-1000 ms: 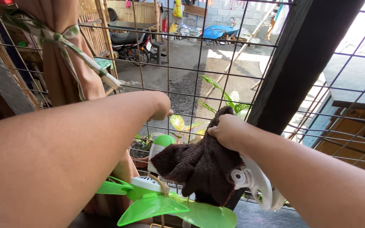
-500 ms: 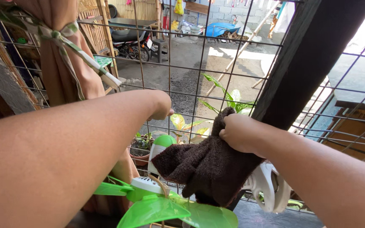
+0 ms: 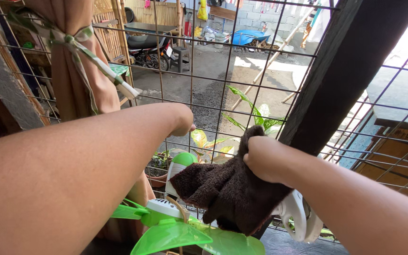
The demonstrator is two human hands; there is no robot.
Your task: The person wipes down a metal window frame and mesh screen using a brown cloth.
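Right hand clamps the brown cloth at six o'clock over the white-and-green fan, left hand curls behind the wire grid, grip unclear, and a dangling fold could snag the blades.

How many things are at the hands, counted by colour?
Dark brown: 1, the towel held by the right hand.
Green: 2 fan blades.
White: 1 fan part.
Total: 4.
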